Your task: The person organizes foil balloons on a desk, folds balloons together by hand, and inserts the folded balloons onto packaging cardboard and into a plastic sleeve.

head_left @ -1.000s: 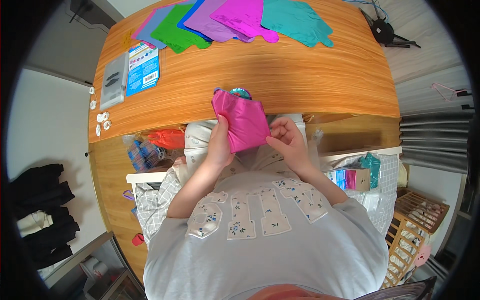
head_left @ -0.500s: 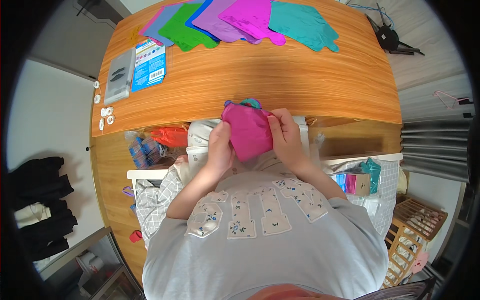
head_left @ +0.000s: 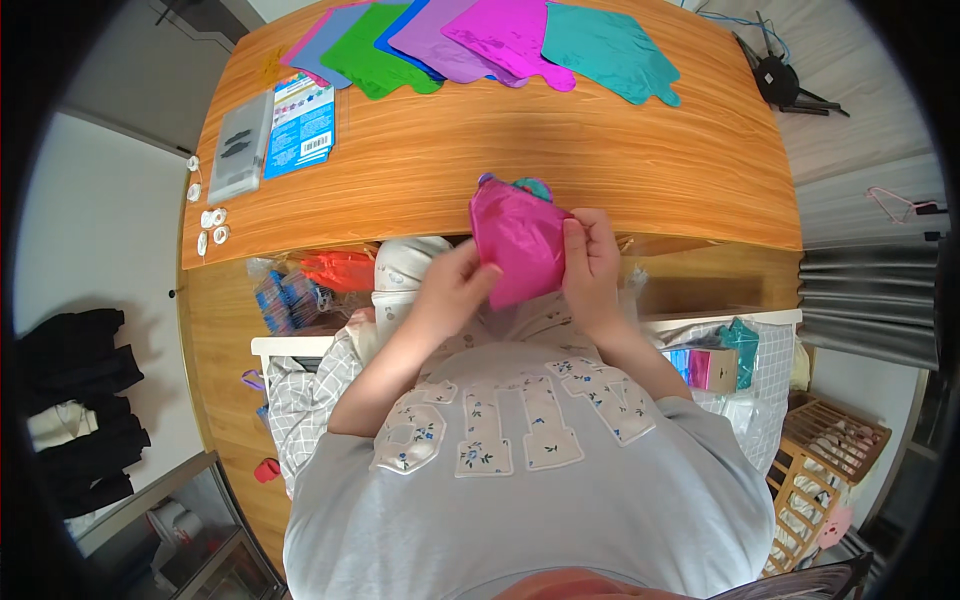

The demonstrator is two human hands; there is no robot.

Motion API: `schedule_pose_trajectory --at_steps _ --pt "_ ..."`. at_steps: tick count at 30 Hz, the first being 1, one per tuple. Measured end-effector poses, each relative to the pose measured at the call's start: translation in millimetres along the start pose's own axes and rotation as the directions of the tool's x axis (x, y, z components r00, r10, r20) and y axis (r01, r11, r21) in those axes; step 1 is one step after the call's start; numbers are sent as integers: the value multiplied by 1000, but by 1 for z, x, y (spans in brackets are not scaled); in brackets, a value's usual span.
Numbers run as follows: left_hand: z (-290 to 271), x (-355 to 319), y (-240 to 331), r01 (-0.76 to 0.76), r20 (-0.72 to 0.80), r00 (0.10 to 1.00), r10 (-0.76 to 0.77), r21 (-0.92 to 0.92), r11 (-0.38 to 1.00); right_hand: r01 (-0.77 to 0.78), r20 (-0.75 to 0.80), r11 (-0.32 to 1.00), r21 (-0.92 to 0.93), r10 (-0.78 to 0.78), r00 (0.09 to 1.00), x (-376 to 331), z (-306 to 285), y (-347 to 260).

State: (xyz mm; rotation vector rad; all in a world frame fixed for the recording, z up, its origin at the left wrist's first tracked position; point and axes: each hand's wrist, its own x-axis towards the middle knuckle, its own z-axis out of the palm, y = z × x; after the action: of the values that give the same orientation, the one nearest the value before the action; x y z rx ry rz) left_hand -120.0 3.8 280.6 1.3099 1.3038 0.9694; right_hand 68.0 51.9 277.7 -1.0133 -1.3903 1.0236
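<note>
Left hand [head_left: 452, 288] has slid lower, grip too blurred to tell, so slick magenta foil [head_left: 525, 240] could slip if the right hand [head_left: 593, 265], closed on its edge, loosens.

Magenta foil [head_left: 520, 238] — shiny, creased, tilted

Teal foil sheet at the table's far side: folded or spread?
Spread: the teal foil sheet lies flat on the table, its broad body and end tab showing.

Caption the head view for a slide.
Right hand pinches a shiny magenta piece, left hand at its lower left; coloured sheets overlap at the far side of the wooden table.
</note>
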Motion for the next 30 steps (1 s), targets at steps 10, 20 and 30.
schedule_pose_trajectory --at_steps 10,20,30 --pt "7 -20 -2 -57 167 986 25 191 980 -46 30 994 101 43 999 1 -4 -15" --pt "18 -8 4 652 738 665 -117 -496 573 282 60 944 169 -295 954 -3 -6 -9" --pt "12 -13 59 201 165 979 -115 -756 623 172 120 890 422 -243 963 19 12 -40"
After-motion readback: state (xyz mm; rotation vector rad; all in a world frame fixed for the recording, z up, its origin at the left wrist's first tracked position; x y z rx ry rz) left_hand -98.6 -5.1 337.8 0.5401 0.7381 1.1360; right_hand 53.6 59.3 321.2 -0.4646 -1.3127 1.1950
